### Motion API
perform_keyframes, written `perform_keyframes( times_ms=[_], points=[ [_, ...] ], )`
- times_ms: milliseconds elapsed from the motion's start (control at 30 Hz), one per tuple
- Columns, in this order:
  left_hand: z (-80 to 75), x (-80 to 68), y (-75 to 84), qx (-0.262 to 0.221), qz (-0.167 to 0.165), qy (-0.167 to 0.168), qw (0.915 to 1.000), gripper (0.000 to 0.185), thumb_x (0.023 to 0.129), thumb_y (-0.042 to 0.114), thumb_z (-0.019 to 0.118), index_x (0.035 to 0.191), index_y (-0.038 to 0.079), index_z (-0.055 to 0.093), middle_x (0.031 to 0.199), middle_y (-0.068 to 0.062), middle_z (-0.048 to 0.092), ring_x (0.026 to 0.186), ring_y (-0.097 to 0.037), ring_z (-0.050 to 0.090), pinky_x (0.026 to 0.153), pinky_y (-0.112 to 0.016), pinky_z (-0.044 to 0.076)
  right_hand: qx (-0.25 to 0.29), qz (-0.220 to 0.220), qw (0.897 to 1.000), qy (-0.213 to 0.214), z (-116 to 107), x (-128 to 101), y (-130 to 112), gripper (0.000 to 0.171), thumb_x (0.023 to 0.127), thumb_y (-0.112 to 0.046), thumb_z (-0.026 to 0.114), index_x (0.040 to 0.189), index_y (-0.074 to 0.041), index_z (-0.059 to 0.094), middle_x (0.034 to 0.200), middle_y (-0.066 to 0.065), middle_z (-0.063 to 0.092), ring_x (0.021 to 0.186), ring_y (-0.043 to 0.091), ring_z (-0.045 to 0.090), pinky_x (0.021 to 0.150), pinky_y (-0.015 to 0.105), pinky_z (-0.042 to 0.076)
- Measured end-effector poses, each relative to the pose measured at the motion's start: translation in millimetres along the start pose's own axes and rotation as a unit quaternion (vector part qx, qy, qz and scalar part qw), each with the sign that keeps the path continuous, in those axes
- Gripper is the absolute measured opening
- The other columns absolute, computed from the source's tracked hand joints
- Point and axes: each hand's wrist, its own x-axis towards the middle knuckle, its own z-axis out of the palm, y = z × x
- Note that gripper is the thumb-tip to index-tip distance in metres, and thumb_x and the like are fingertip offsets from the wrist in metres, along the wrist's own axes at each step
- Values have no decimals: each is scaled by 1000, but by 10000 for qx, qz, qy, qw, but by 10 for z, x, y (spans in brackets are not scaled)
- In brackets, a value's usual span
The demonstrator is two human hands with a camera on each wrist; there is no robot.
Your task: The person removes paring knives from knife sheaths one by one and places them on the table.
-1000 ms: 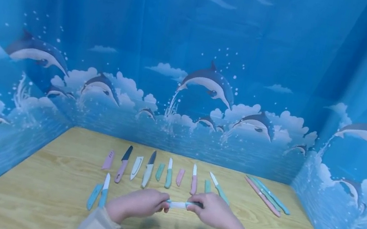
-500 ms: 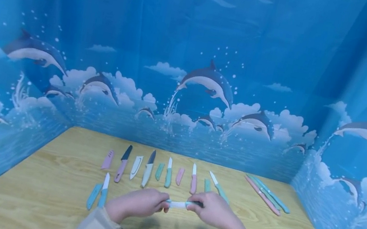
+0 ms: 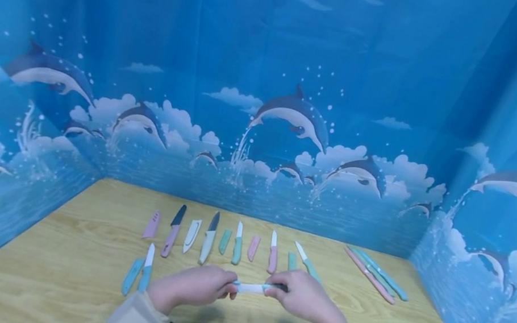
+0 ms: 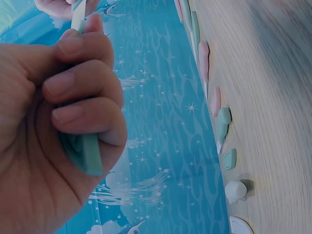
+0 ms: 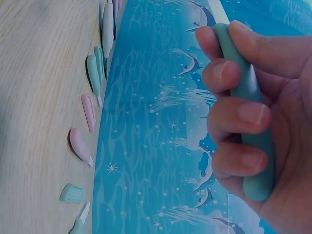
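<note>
- Head view shows both hands raised just above the pale wooden tabletop (image 3: 63, 266), joined by a small paring knife with a white blade and a teal plastic handle (image 3: 253, 287) held level between them.
- Left hand (image 3: 195, 287) has its fingers curled tight round a teal plastic blade sheath (image 4: 87, 151), which covers the tip end of the knife; the left wrist view shows three fingers wrapped over it and the thumb side pressing.
- Right hand (image 3: 304, 299) is clamped on the rounded teal handle (image 5: 248, 107), four fingers folded across it, as the right wrist view shows.
- A short stretch of white blade shows bare between the two hands, so the sheath is only partly on.
- My judgement: the knife is light and stiff, its smooth plastic a little slippery. The white blade looks ceramic, which would make it brittle under twisting or a drop.
- Best hold is on the handle and on the flat outer faces of the sheath, with the fingers kept off the bare edge and the sheath mouth.
- Beyond the hands lies a row of pastel knives and loose sheaths (image 3: 236, 243); a blue knife and sheath (image 3: 140, 274) lie to the left; long pink and teal knives (image 3: 375, 280) lie to the right.
</note>
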Motion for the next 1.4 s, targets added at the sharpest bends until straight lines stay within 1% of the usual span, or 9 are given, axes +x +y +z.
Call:
perform_keyframes(
  times_ms=[200, 433, 600, 667, 767, 967, 1100, 1267, 1400],
  points=[
    [17, -8, -20, -39, -86, 26, 10000, 18, 102, 18, 47, 98, 11, 62, 88, 0, 67, 56, -1, 39, 53, -17, 41, -2, 207, 9998, -37, 10, -8, 8, 17, 93, -26, 64, 99, -15, 75, 79, -8, 68, 57, 3, 46, 56, 24, 40],
    [10, -9, -11, -54, -147, 1, 9999, 17, 102, 17, 47, 98, 10, 63, 87, 0, 68, 56, -2, 40, 53, -18, 41, 14, 195, 9998, -52, -5, -10, 11, 16, 92, -25, 64, 98, -14, 75, 76, -9, 66, 54, 3, 43, 54, 24, 40],
    [-18, -32, -53, -44, -115, 24, 9999, 18, 102, 18, 47, 97, 11, 63, 90, -1, 68, 66, -3, 53, 62, -20, 48, -6, 322, 9995, -21, -49, -27, 51, 16, 93, -25, 64, 99, -15, 74, 79, -5, 69, 57, 5, 48, 57, 27, 43],
    [-44, -65, -93, -281, -186, 102, 9994, 21, 103, 19, 44, 97, 11, 62, 88, -4, 67, 69, -6, 55, 65, -23, 49, 94, 473, 9988, 70, -69, -50, 77, 18, 93, -26, 63, 101, -14, 74, 85, -3, 70, 64, 7, 53, 61, 29, 46],
    [-87, -135, -167, -753, -371, 303, 9960, 24, 105, 18, 40, 99, 8, 61, 81, -9, 62, 66, -10, 52, 63, -26, 46, 455, 744, 9959, 223, -83, -73, 109, 20, 95, -27, 60, 102, -12, 72, 78, -1, 66, 62, 10, 52, 58, 30, 46],
    [-65, -290, -287, -1383, -1106, 808, 9809, 20, 105, 8, 36, 112, 0, 53, 73, -3, 50, 61, -13, 42, 55, -25, 36, 1076, 1069, 9874, 445, 89, -31, 65, 20, 99, -24, 54, 103, -7, 63, 60, -4, 47, 48, 8, 37, 42, 19, 31],
    [24, -381, -319, -1633, -1812, 1423, 9593, 16, 102, 6, 40, 112, -1, 49, 74, -4, 52, 62, -15, 45, 51, -23, 38, 1405, 1240, 9817, 328, 317, 74, -53, 16, 99, -17, 51, 104, -4, 58, 60, -4, 47, 48, 9, 37, 41, 18, 29],
    [103, -389, -332, -1284, -2768, 1830, 9346, 15, 99, 10, 49, 105, -2, 55, 75, -4, 57, 63, -14, 52, 53, -26, 45, 1731, 1599, 9718, -35, 525, 237, -199, 11, 98, -15, 52, 101, -4, 55, 64, 1, 59, 52, 12, 49, 46, 24, 37],
    [103, -369, -396, -834, -3158, 1885, 9262, 18, 96, 12, 54, 100, -4, 61, 76, -6, 60, 63, -15, 54, 55, -29, 47, 1916, 1736, 9653, -352, 664, 412, -288, 10, 97, -15, 54, 95, -5, 56, 66, 1, 65, 54, 12, 58, 54, 30, 48]
  ],
)
